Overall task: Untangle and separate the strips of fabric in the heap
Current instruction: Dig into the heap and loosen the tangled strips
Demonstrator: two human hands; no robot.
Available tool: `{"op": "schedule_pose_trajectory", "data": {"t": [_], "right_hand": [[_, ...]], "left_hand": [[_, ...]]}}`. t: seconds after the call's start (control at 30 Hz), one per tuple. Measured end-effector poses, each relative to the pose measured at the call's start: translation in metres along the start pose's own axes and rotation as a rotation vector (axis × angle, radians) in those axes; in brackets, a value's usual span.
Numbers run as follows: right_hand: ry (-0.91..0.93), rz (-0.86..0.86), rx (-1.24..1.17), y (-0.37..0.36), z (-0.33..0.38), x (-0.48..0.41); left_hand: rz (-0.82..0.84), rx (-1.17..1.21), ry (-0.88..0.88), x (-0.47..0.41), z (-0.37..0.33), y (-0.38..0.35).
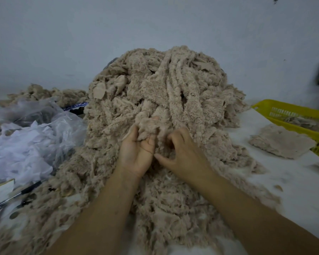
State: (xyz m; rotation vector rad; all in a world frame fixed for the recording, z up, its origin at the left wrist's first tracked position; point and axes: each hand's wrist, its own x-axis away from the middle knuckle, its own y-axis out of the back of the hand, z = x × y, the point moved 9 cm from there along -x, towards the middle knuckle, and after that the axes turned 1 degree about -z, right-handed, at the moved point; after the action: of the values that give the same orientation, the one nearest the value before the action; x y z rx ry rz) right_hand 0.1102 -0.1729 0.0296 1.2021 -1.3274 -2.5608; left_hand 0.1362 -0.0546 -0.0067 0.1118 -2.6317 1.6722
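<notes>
At the centre of the tabletop [293,183], seen from the head camera, the heap [164,85] of beige fleecy fabric rises against the wall and spills forward under both forearms. Long fluffy strips run down its face, crossing and burying one another, with smooth backing showing at some cut edges.

Low on the near slope, the left hand [136,153] lies palm up with its fingers curled round the end of one strip [147,126]. Just beside it, the right hand [182,153] has its fingers hooked down into the heap and its thumb stretched toward the left hand; which strip it grips I cannot tell.

The fabric looks light, soft and limp, and it sheds, judging by the fluff scattered about. Strips probably cling to each other by their pile, so a hard tug is likely to drag the whole tangle. The better hold seems to be a free end or the smoother backing edge, with the other hand pinning the mass.

To the right, one separated piece [280,144] lies flat near a yellow basket [291,109] that holds more scraps. To the left sit a plastic bag [26,144] of white scraps and a pen [13,197].
</notes>
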Motion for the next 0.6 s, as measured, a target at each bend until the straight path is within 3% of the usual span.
{"op": "schedule_pose_trajectory", "data": {"t": [0.1, 0.27, 0.37, 0.53, 0.6], "right_hand": [[-0.004, -0.114, 0.080, 0.011, -0.003, -0.001], [-0.024, -0.121, -0.021, 0.012, -0.010, 0.000], [-0.121, -0.063, -0.373, 0.012, -0.022, -0.001], [-0.749, 0.054, -1.211, -0.025, -0.060, 0.012], [-0.863, 0.099, -1.425, -0.032, -0.063, 0.017]], "left_hand": [[0.058, -0.019, 0.024, 0.004, 0.002, -0.009], [0.098, -0.032, 0.048, 0.005, 0.005, -0.011], [0.053, -0.008, 0.026, 0.000, 0.001, -0.003], [-0.069, -0.045, -0.037, -0.011, -0.004, 0.014], [-0.074, -0.172, -0.047, -0.010, 0.000, 0.013]]}}
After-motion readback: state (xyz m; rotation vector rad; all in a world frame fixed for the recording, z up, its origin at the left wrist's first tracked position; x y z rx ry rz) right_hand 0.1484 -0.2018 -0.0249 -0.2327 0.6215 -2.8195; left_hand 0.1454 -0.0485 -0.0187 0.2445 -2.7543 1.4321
